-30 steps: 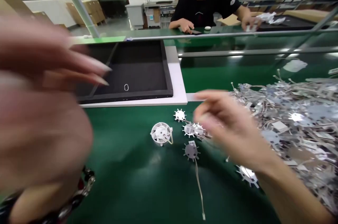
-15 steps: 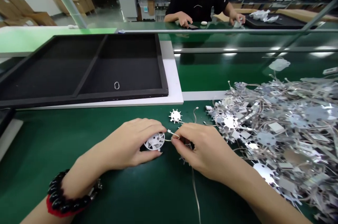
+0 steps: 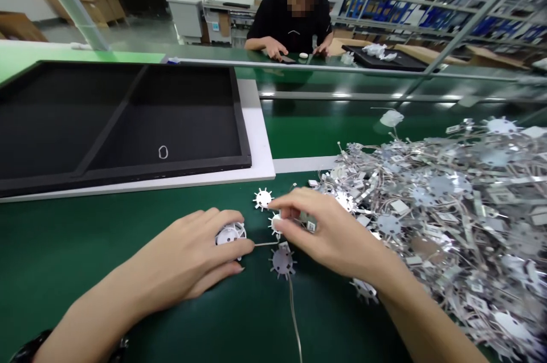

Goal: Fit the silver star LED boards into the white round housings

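My left hand (image 3: 200, 252) is closed around a round white spoked plastic piece (image 3: 231, 233), held at the green tabletop, its fingers hiding part of the rim. A thin pale wire (image 3: 265, 244) runs from it to the right. My right hand (image 3: 325, 226) reaches in from the right, index finger and thumb apart. Its thumb tip overlaps a small star-shaped metal plate (image 3: 274, 223); whether they touch I cannot tell. Another star-shaped plate (image 3: 264, 199) lies just beyond the index fingertip. Nearer me rests a greyer star-shaped plate (image 3: 282, 261) with a long cable (image 3: 294, 317) trailing toward me.
A big heap of star-shaped plates and wires (image 3: 444, 209) spreads over the right side. At the left, a black framed panel (image 3: 183, 118) lies on a white board (image 3: 261, 146), with a small pale loop on it. A co-worker (image 3: 294, 15) sits across the bench.
My right hand has let go of the white wire, and its fingers have parted. The left thumb has moved over the spoked piece. The view has shifted right; the co-worker's hands are closer together.
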Demonstrator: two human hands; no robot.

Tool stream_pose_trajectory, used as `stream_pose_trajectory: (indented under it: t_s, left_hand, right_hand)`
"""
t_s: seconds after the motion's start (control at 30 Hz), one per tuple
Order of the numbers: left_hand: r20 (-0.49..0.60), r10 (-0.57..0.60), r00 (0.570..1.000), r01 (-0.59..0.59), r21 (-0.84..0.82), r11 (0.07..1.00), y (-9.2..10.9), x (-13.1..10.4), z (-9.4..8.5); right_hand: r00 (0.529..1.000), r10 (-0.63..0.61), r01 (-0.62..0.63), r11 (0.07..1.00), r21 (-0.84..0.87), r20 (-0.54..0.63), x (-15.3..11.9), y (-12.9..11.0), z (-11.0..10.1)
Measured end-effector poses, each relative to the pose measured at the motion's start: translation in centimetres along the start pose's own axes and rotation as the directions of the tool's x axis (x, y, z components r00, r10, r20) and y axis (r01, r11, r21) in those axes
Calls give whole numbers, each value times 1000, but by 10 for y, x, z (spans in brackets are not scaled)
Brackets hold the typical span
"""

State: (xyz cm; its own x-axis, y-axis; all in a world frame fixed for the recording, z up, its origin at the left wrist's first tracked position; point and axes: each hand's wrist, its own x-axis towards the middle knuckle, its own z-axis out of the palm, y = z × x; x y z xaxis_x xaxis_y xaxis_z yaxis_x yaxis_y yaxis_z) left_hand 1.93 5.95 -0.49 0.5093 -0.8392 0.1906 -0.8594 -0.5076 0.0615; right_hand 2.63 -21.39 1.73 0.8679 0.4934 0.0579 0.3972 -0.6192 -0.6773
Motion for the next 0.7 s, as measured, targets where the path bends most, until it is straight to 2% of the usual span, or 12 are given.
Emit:
stream_pose_trajectory:
  t_s: [0.07, 0.13, 0.27, 0.37, 0.53, 0.63, 0.7]
  left_hand:
    - [29, -5, 1000, 5, 11, 1000, 2, 0, 1]
    - [42, -22, 999, 21, 29, 999, 4, 1, 3]
    - [-4, -29, 1000, 30, 57, 998, 8, 2, 8]
    - [-67, -13, 998, 16, 33, 999, 8, 2, 11]
    - [-27, -17, 999, 17, -23, 1000, 3, -2, 5]
    - [-102, -122, 987, 109, -120, 987, 5, -3, 2]
    - [-200, -256, 946, 206, -242, 948, 11, -1, -1]
  right_hand:
    - [985, 107, -124, 985, -117, -138, 6, 4, 3]
    - [964, 164, -215, 943, -253, -208, 14, 7, 16]
    - [959, 144, -211, 938, -274, -245, 28, 9, 42]
    - [957, 130, -187, 960, -208, -261, 32, 9, 46]
    - [945, 117, -147, 986, -77, -306, 28, 6, 29]
    - [891, 111, -81, 993, 85, -440, 20, 0, 15]
    - [832, 143, -5, 968, 250, -536, 14, -7, 8]
